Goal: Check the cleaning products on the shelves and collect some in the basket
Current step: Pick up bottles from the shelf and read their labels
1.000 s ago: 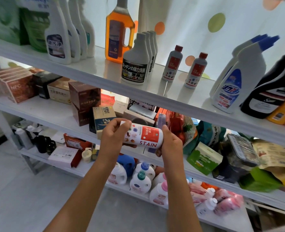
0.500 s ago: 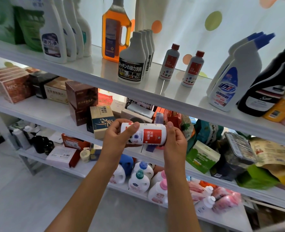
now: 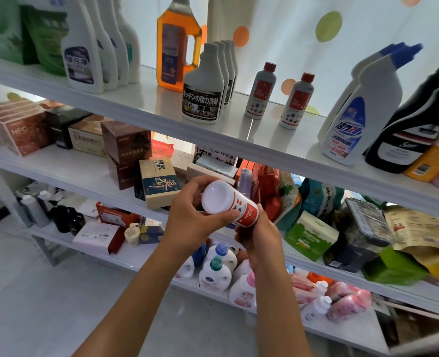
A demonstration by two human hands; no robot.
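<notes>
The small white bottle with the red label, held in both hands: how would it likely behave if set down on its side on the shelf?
The small white bottle looks round-bodied, so on its side it would probably roll. Its smooth, glossy base suggests rigid plastic, likely a bit slippery. The left hand and right hand turn it easily, so it seems light.

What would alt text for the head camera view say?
Two hands hold a small white stain remover bottle sideways, its base toward the camera: left hand, right hand. Behind stand white shelves of cleaning bottles and boxes.
</notes>
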